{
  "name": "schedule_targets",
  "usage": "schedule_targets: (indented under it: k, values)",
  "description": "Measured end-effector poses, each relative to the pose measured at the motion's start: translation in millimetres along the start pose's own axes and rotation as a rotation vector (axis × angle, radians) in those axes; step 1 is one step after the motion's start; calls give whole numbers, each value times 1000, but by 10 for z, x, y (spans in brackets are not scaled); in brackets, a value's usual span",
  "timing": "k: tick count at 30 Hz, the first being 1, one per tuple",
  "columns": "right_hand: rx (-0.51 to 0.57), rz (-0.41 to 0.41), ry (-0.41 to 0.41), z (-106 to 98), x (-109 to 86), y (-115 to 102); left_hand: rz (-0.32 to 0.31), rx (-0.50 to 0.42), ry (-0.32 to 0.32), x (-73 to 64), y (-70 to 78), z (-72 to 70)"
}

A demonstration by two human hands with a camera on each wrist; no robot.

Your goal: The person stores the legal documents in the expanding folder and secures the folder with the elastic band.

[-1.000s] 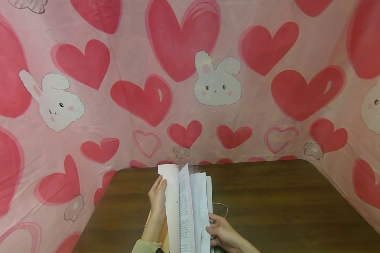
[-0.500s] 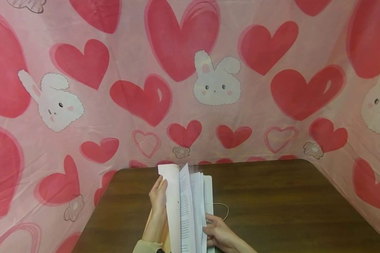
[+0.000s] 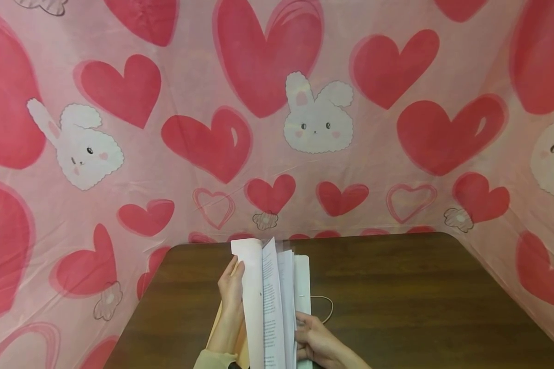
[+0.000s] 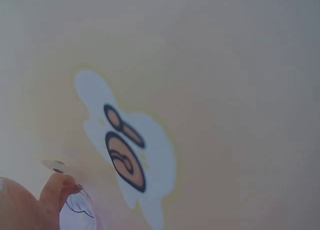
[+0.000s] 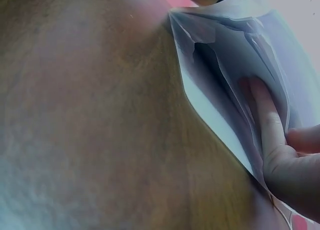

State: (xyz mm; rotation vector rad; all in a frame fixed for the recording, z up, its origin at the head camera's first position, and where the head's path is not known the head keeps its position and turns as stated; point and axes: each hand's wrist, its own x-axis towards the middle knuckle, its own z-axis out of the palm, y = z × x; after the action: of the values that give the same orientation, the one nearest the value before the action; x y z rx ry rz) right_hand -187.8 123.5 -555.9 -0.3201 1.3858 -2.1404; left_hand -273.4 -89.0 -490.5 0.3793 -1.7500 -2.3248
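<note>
A file folder (image 3: 253,307) with a white inner cover stands part-open in the head view, with printed sheets (image 3: 270,302) fanned inside it. My left hand (image 3: 231,287) grips its left cover by the edge, thumb on the inner side. In the left wrist view the outer cover (image 4: 215,140) is pale orange with a white cartoon figure, and fingertips (image 4: 59,190) hold its edge. My right hand (image 3: 320,338) pinches loose sheets at the right. The right wrist view shows fingers (image 5: 270,120) reaching in between sheets, the thumb (image 5: 304,139) on the other side. The folder's lower end is out of frame.
A brown wooden table (image 3: 411,302) lies beneath. Beside the folder's white right cover (image 3: 303,287) a thin pale cord (image 3: 331,306) loops out. A pink cloth (image 3: 369,169) printed with hearts and rabbits hangs behind the table.
My right hand has shifted slightly left with the sheets it holds, baring more of the white right cover. The left hand has stayed nearly still.
</note>
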Motion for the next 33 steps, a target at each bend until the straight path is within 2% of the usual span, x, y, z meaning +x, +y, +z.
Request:
schedule_targets:
  k: [3, 9, 16, 22, 28, 33]
  values:
    - [-7, -1, -1, -16, 0, 9, -1, -2, -8, 5, 6, 0]
    - [-69, 20, 65, -18, 6, 36, 17, 5, -52, 20, 62, -51]
    - [-147, 21, 131, -2, -31, 1, -7, -3, -92, 60, 95, -97]
    - [-208, 23, 198, -111, -139, -90, -36, -24, -156, 123, 167, -140]
    - [-169, 35, 175, -215, -239, -141, -76, -96, -195, 128, 175, -161]
    - [-139, 12, 112, -297, -318, -158, -72, -130, -219, 145, 160, -158]
